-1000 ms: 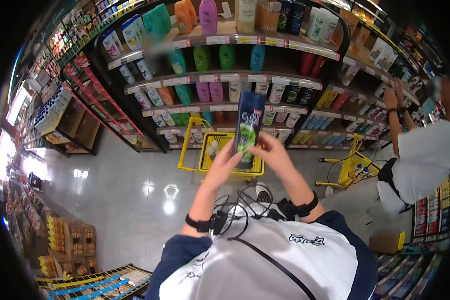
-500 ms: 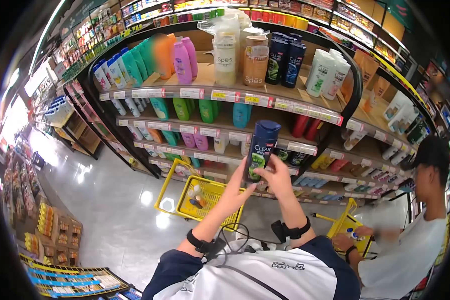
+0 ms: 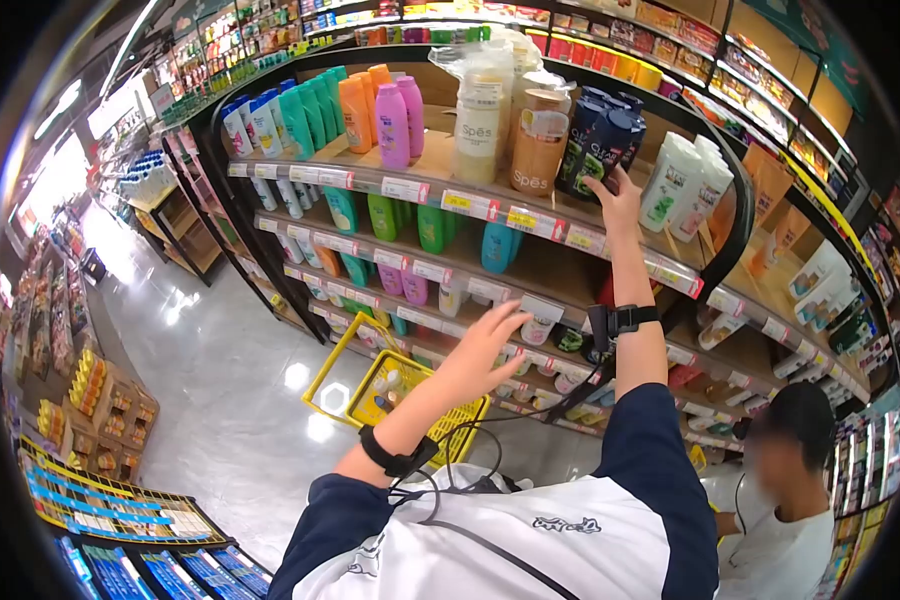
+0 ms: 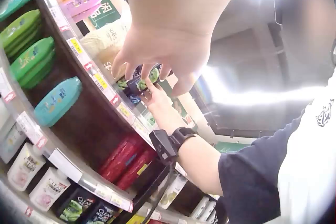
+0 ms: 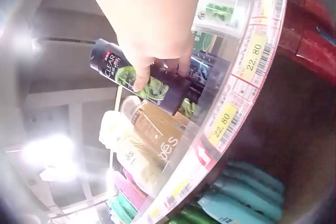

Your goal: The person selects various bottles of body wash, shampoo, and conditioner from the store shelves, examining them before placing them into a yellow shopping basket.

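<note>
At the top shelf [image 3: 435, 175], my right hand [image 3: 618, 198] grips a dark shampoo bottle [image 3: 613, 140] with a green picture on its label. Thumb and fingers go round the lower part of this bottle [image 5: 109, 65] in the right wrist view, where it leans over the shelf's clear front lip. Other dark bottles [image 3: 582, 150] stand right beside it, partly hidden by the hand. My left hand [image 3: 478, 352] hangs in the air before the lower shelves, fingers spread and nothing in them.
Left of the dark bottles stand large Spēs bottles [image 3: 538, 135]; white bottles [image 3: 665, 190] stand to the right. Below my left arm is a yellow basket cart [image 3: 330, 390] with a few items. Another person [image 3: 785, 540] is close on the right. Cables [image 3: 470, 430] hang at my front.
The shampoo bottle has gone from between both hands, low in front of me, up to the top shelf in my right hand. My left hand has let go. The other person's head has lowered.
</note>
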`<action>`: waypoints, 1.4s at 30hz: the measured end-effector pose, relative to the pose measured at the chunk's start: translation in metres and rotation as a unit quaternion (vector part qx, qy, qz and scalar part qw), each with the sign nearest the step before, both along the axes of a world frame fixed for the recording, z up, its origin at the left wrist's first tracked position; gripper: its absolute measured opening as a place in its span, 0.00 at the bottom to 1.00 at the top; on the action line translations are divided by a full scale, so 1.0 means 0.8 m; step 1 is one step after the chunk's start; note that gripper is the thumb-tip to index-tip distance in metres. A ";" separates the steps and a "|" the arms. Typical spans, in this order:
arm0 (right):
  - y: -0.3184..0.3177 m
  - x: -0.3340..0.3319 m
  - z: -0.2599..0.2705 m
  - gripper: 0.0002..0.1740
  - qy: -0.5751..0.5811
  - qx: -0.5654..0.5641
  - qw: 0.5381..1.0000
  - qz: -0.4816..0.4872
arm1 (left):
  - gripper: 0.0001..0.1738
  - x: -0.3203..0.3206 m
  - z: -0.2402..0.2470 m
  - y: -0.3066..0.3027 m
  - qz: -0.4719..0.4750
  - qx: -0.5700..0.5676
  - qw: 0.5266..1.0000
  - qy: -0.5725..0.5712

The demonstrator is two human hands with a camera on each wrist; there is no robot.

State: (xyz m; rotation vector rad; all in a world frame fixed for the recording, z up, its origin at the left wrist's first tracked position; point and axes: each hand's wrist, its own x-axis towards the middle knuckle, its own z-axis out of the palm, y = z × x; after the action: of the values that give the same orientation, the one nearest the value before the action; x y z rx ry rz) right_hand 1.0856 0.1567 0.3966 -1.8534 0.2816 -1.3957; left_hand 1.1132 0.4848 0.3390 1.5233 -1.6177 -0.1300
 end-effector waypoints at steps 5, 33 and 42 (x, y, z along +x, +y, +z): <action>-0.022 0.017 -0.022 0.26 0.062 -0.007 0.997 -0.034 | 0.20 0.015 -0.018 0.017 -0.036 0.060 0.993 0.098; 0.385 0.081 -0.513 0.21 0.653 -0.075 0.680 0.325 | 0.16 0.279 -0.332 0.118 0.154 0.181 0.865 0.442; 0.440 0.207 -0.607 0.27 0.786 0.204 0.489 0.319 | 0.21 0.321 -0.621 0.215 0.249 0.270 0.662 0.653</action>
State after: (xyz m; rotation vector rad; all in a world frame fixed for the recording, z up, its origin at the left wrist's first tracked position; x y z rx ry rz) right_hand 1.2512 0.5091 -0.0892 -1.8592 0.6026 1.1292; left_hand 1.3704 0.6572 -0.1579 1.5374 0.0558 -1.1790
